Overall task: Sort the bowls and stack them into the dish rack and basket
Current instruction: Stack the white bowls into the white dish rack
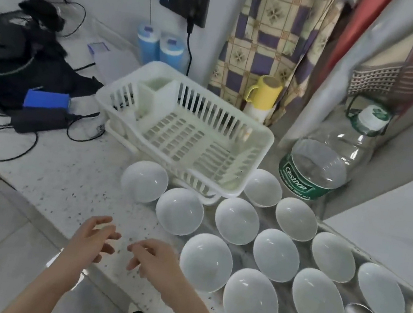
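Both hands, the left hand (93,237) and right hand (154,257), hover empty with loose fingers over the bench (63,180), white bowls (206,262) at three o'clock, dish rack (185,128) at twelve.

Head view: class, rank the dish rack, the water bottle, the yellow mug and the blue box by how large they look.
1. Dish rack
2. Water bottle
3 and 4. Yellow mug and blue box look alike, so unranked; differing distance from the camera adds doubt.
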`<control>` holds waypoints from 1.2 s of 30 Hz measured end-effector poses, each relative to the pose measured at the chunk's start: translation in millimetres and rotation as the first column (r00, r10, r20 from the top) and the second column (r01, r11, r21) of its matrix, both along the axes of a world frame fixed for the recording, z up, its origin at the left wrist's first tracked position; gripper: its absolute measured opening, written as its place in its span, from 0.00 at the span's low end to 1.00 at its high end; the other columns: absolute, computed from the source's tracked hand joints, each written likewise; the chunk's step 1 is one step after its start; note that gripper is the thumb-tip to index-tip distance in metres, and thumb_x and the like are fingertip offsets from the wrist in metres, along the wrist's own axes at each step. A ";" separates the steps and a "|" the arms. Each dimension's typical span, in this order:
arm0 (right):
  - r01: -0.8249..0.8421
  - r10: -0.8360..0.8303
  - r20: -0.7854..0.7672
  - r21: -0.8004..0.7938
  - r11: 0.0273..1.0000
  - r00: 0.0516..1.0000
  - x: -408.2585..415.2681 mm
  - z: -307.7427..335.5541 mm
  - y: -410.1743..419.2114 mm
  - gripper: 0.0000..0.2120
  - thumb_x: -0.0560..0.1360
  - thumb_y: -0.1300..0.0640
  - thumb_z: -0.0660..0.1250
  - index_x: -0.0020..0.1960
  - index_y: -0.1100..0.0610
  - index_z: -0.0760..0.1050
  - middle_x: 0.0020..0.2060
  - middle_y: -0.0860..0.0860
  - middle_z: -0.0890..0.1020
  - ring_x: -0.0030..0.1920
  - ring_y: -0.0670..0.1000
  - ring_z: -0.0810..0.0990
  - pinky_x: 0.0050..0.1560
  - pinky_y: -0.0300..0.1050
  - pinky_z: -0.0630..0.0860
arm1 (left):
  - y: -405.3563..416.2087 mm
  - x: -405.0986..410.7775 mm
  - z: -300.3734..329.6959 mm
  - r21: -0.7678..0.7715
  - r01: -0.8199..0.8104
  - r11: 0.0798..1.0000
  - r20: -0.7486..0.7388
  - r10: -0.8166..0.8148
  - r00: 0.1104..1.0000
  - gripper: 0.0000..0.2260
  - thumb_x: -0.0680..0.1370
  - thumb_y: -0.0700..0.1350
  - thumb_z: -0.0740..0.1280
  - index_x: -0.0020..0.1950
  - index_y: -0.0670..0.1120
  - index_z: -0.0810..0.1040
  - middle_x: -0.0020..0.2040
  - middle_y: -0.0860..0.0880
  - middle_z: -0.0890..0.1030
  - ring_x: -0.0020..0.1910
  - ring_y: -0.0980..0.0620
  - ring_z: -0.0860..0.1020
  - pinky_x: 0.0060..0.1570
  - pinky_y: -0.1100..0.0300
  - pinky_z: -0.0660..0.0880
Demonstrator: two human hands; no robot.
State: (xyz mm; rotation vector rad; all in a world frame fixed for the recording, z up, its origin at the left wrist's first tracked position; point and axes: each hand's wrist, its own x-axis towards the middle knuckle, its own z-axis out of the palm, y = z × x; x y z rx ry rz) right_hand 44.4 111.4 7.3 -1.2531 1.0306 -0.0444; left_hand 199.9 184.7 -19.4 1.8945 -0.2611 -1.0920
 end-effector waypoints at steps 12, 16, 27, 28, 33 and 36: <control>0.734 -0.713 -0.214 0.354 0.580 0.667 30.8 -16.8 0.5 0.09 0.78 0.55 0.63 0.57 0.57 0.73 0.36 0.54 0.82 0.22 0.45 0.66 0.19 0.35 0.54 | -68.3 50.6 -15.8 0.053 0.235 0.971 -0.259 -0.214 0.942 0.21 0.80 0.47 0.64 0.73 0.46 0.66 0.54 0.42 0.82 0.37 0.48 0.76 0.29 0.59 0.67; 0.881 -0.852 -0.242 0.217 0.420 0.465 54.3 -26.1 7.2 0.12 0.77 0.54 0.63 0.59 0.55 0.70 0.43 0.54 0.84 0.25 0.48 0.69 0.22 0.36 0.58 | -81.7 75.2 -13.9 0.060 0.326 0.944 -0.300 -0.294 0.908 0.20 0.80 0.44 0.63 0.73 0.46 0.67 0.51 0.40 0.82 0.33 0.49 0.75 0.27 0.60 0.67; 0.966 -0.958 -0.168 0.149 0.211 0.235 85.4 -35.0 -1.1 0.12 0.78 0.56 0.60 0.61 0.53 0.68 0.48 0.52 0.84 0.32 0.50 0.76 0.21 0.37 0.60 | -105.4 106.4 -17.4 0.050 0.508 0.860 -0.372 -0.456 0.808 0.15 0.82 0.43 0.61 0.70 0.47 0.66 0.48 0.39 0.83 0.33 0.50 0.76 0.28 0.60 0.67; 0.969 -0.962 -0.163 0.146 0.198 0.221 85.4 -36.0 -2.1 0.12 0.78 0.56 0.59 0.61 0.54 0.68 0.49 0.53 0.84 0.32 0.50 0.76 0.21 0.37 0.60 | -105.6 106.8 -18.3 0.046 0.508 0.860 -0.379 -0.455 0.806 0.15 0.82 0.43 0.61 0.69 0.47 0.66 0.48 0.39 0.83 0.33 0.50 0.76 0.28 0.60 0.67; 0.974 -0.964 -0.172 0.135 0.179 0.202 85.1 -39.5 -8.5 0.14 0.79 0.58 0.57 0.64 0.56 0.65 0.49 0.53 0.83 0.34 0.51 0.76 0.21 0.37 0.62 | -103.9 105.2 -19.9 0.017 0.488 0.873 -0.411 -0.439 0.799 0.13 0.82 0.43 0.61 0.67 0.49 0.67 0.47 0.39 0.82 0.33 0.49 0.76 0.29 0.60 0.67; 0.973 -0.961 -0.183 0.134 0.186 0.209 85.9 -40.4 -10.0 0.14 0.79 0.58 0.56 0.64 0.56 0.65 0.48 0.52 0.83 0.36 0.51 0.77 0.24 0.38 0.63 | -102.7 103.2 -19.7 -0.009 0.480 0.877 -0.439 -0.434 0.787 0.14 0.82 0.43 0.61 0.67 0.50 0.67 0.48 0.39 0.83 0.34 0.49 0.76 0.30 0.60 0.68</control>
